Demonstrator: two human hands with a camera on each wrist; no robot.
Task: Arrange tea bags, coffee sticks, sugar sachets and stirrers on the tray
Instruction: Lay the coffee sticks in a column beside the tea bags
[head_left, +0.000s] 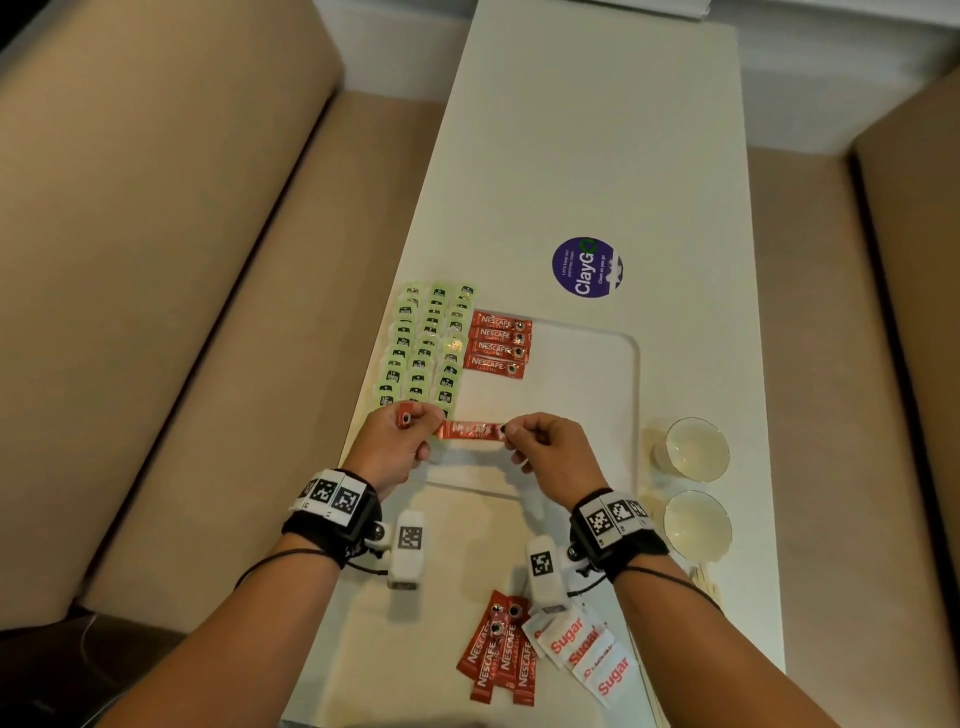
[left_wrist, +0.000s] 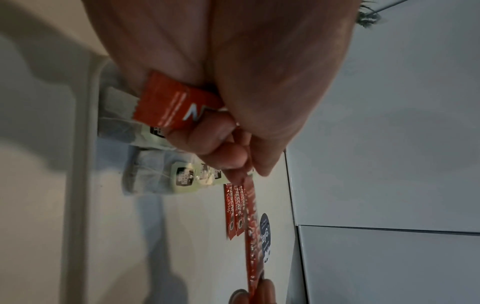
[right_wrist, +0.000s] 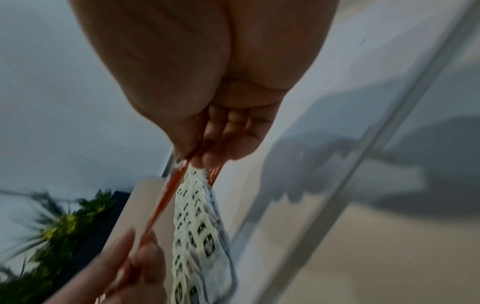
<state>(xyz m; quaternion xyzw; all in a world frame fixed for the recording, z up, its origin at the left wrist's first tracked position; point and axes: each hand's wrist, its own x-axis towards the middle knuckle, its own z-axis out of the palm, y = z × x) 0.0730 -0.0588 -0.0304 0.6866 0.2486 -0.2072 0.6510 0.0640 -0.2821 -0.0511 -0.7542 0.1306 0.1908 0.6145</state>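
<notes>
A red foil coffee stick (head_left: 471, 431) hangs over the near left part of the white rectangular tray (head_left: 631, 364), long axis left to right — parallel to the four red sticks (head_left: 497, 344) laid in a column at the far left. The left hand (head_left: 399, 446) pinches its left end and grips a second stick (head_left: 404, 415); the right hand (head_left: 551, 450) pinches the right end. The open slot lies just beyond the fingers (head_left: 511, 434), toward that column — both hands are equally near.
</notes>
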